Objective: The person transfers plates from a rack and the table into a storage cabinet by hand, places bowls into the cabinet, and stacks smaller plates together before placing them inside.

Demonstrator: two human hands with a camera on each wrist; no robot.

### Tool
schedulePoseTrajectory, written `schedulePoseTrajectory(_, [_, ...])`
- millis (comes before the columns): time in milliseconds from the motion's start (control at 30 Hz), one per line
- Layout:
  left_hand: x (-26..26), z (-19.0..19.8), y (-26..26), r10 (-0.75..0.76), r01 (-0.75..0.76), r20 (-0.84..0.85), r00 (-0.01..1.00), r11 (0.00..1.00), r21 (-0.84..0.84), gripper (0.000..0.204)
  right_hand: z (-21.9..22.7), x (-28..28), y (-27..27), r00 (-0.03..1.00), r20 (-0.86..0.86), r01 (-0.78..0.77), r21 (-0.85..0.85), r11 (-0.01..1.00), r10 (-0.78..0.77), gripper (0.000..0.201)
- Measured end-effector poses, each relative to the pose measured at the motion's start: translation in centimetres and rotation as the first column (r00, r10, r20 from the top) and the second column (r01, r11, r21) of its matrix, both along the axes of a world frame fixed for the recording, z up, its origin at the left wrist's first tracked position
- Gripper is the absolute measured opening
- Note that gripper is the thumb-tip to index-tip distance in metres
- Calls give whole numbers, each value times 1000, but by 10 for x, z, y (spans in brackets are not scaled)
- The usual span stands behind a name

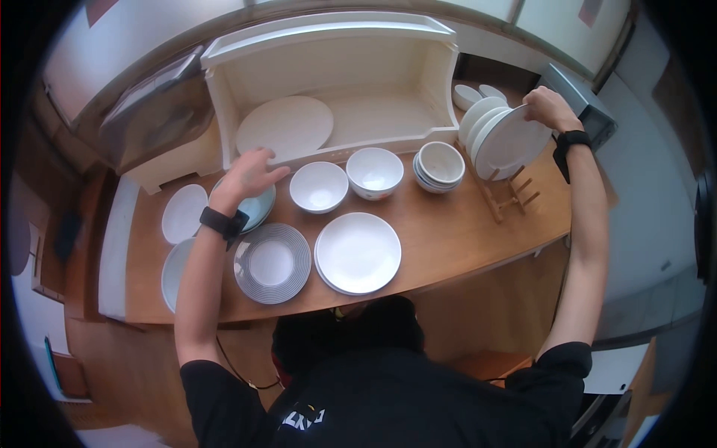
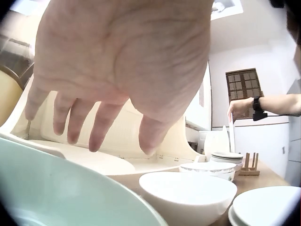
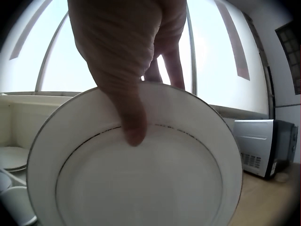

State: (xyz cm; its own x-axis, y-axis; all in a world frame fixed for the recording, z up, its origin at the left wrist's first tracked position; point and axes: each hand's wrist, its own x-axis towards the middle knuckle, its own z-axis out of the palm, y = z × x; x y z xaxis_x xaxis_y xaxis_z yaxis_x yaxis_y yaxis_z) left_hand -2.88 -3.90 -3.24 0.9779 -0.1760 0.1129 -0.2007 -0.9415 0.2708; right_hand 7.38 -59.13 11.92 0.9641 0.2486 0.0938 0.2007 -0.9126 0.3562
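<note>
My right hand point(image 1: 551, 108) grips the top rim of a white plate point(image 3: 141, 183) with a thin dark ring, thumb on the front face and fingers behind. The plate stands upright at the front of several plates point(image 1: 478, 119) in a wooden dish rack point(image 1: 514, 196). My left hand point(image 1: 245, 178) is over a pale green bowl point(image 2: 61, 188), fingers spread and holding nothing. Close by on its right are two white bowls, one plain point(image 1: 319, 187) and one with a patterned outside point(image 1: 375, 170). Beyond the left fingers lies a large white plate point(image 1: 287, 123) inside a cream open-fronted cabinet point(image 1: 366, 82).
Stacked small bowls point(image 1: 439, 164) stand left of the rack. Along the table's front are a grey-ringed plate point(image 1: 272, 263) and stacked white plates point(image 1: 358, 254). White dishes point(image 1: 184, 213) sit at the left end. A silver appliance point(image 3: 256, 143) stands beyond the right hand.
</note>
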Motion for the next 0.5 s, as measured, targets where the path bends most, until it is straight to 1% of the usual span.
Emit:
schedulePoseTrajectory(33, [-1, 3, -2, 3, -3, 0, 1000, 1000, -10, 52, 8, -3, -2, 1000, 24, -21, 41, 999, 20, 18])
schedulePoseTrajectory(67, [-3, 6, -6, -43, 45, 45, 998, 998, -51, 49, 19, -11, 2, 999, 25, -24, 31, 999, 24, 18])
schedulePoseTrajectory(100, [-5, 9, -10, -88, 96, 91, 992, 991, -89, 46, 34, -20, 3, 996, 88, -36, 31, 999, 34, 18])
schedulePoseTrajectory(133, [-8, 12, -16, -86, 94, 88, 992, 991, -96, 46, 48, -30, 5, 988, 148, -48, 33, 998, 42, 18])
schedulePoseTrajectory(200, [-11, 20, -29, -175, 186, 96, 980, 975, -124, 43, 75, -39, 8, 966, 222, -125, -44, 991, 131, 19])
schedulePoseTrajectory(233, [-11, 20, -36, -188, 200, 106, 976, 972, -120, 42, 87, -48, 12, 966, 221, -128, -45, 991, 135, 19])
schedulePoseTrajectory(267, [-13, 22, -43, -183, 196, 106, 977, 973, -121, 42, 97, -59, 16, 926, 319, -208, -9, 978, 200, 22])
schedulePoseTrajectory(300, [-14, 23, -50, -235, 253, 127, 964, 955, -153, 41, 104, -69, 21, 873, 416, -288, 19, 957, 255, 25])
schedulePoseTrajectory(333, [-16, 25, -58, -285, 310, 150, 947, 933, -185, 40, 108, -75, 27, 871, 416, -292, 16, 956, 259, 25])
schedulePoseTrajectory(400, [-16, 29, -72, -295, 315, 124, 948, 928, -201, 39, 113, -82, 38, 740, 552, -472, 20, 881, 384, 34])
schedulePoseTrajectory(433, [-17, 32, -79, -330, 337, 75, 941, 897, -286, 42, 111, -80, 43, 746, 537, -504, 69, 861, 394, 39])
schedulePoseTrajectory(467, [-19, 33, -84, -367, 350, 28, 930, 861, -369, 45, 105, -83, 53, 742, 536, -515, 70, 854, 403, 39])
schedulePoseTrajectory(500, [-21, 31, -88, -353, 338, 26, 935, 867, -367, 45, 96, -85, 64, 804, 476, -512, 249, 822, 356, 38])
